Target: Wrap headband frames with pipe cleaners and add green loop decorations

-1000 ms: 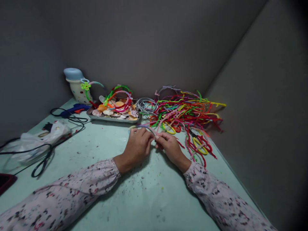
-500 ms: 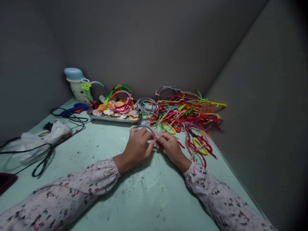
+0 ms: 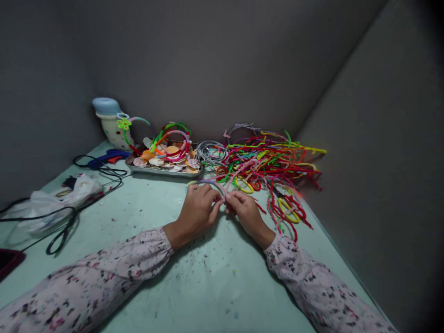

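Note:
My left hand point(image 3: 199, 208) is closed over a thin hoop point(image 3: 208, 181), wrapped in purple and pale yellow, that curves out above its fingers. Its thumb and forefinger pinch the hoop's pinkish end. Close by on the right, my right hand point(image 3: 246, 212) pinches at the same spot, where a pale pink pipe cleaner point(image 3: 227, 182) runs up from the fingertips. The fingertips of both hands nearly touch, and the exact join between hoop and pipe cleaner is hidden by them.
Behind lies a metal tray point(image 3: 163, 172) of shells and wrapped hoops, beside coiled wire hoops point(image 3: 211, 151) and a pile of pipe cleaners point(image 3: 274, 159). Scissors point(image 3: 288, 210) lie right. To the left are a glue gun point(image 3: 107, 158), black cable point(image 3: 72, 217), plastic bag point(image 3: 52, 203) and bottle point(image 3: 113, 127).
The left fingertips have shifted very slightly at the pinch. The pink pipe cleaner has moved a little above the hands.

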### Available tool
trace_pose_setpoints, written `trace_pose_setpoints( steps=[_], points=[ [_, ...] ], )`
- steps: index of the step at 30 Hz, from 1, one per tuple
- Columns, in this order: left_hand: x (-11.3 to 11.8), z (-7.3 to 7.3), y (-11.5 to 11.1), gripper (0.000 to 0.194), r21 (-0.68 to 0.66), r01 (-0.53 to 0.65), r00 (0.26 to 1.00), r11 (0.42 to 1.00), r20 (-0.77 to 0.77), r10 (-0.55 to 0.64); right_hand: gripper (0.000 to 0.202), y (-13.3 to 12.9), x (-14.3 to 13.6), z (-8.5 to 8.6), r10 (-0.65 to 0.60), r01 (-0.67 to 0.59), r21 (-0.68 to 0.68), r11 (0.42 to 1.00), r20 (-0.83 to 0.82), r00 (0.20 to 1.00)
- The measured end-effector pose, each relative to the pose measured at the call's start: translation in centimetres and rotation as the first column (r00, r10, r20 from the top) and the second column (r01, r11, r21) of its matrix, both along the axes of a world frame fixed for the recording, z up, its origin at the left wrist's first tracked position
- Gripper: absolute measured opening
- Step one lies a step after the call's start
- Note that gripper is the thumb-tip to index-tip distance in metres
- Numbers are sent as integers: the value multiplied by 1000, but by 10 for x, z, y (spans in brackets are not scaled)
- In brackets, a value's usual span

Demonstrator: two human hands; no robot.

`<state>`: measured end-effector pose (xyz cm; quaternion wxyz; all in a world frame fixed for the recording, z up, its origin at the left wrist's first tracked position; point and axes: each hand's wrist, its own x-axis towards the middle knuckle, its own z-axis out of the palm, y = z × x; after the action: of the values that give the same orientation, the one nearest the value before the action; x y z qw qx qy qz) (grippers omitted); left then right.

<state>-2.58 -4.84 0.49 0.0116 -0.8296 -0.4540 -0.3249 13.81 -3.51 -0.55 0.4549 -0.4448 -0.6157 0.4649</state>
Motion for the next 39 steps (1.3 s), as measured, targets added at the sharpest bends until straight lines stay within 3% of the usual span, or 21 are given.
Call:
trace_pose_setpoints(
  steps=[8,14,21,27,39],
  points=[
    [0,0,1,9,-20,2,999,1000,53,-1,14,0,1,-6,-108,103,227,968,14,994],
    [0,1,0,9,-22,-7,998,1000,68,8,9,-7,1,0,-115,27,448,894,171,978],
    [0,2,0,8,6,-4,997,1000,77,3,11,-7,2,1,-141,-23,525,851,271,952],
    [-1,0,0,7,22,0,996,1000,89,-2,14,-5,2,0,-168,-32,602,798,273,947],
    [0,1,-1,7,44,-1,993,999,121,-4,14,-4,3,2,-195,-57,658,751,304,932]
  ],
)
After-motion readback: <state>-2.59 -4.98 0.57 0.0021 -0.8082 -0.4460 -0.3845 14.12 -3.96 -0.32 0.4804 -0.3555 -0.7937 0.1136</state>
